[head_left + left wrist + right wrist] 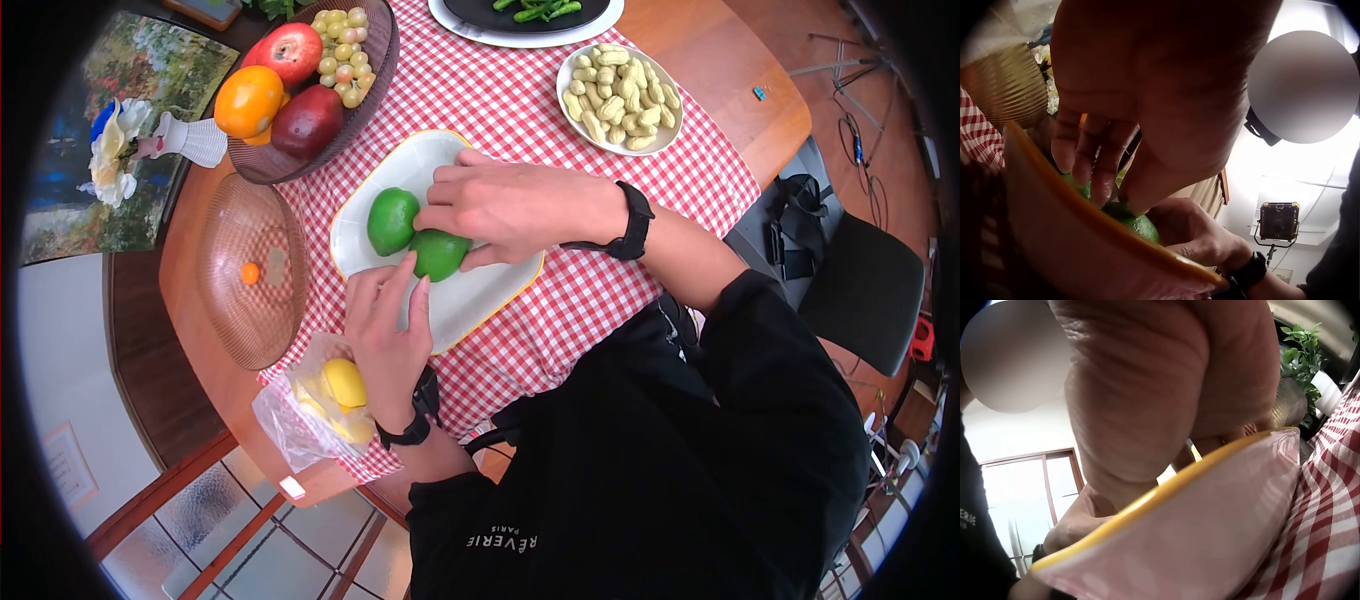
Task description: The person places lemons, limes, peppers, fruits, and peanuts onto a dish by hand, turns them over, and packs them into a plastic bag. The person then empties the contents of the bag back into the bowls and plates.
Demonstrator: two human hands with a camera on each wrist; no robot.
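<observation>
Two limes lie side by side in a white dish with a yellow rim [490,305]. The far lime [393,221] shows almost whole; the near lime [438,256] is partly covered by fingers. My right hand [505,205] reaches over the dish from the right and grips the near lime between thumb and fingers. From the near left, my left hand [383,325] touches that same lime with its fingertips, its fingers fairly straight. In the left wrist view, the left fingers hang over the rim above the lime [1141,228]. The right wrist view hides both limes behind the dish wall [1197,531].
Left of the dish stand a fruit bowl [385,90] and a ribbed clear cover [225,280] with an orange knob. A plastic bag [295,410] holds yellow lemons [345,383]. Peanuts [625,95] fill a bowl at right; a black plate [480,12] holds green vegetables.
</observation>
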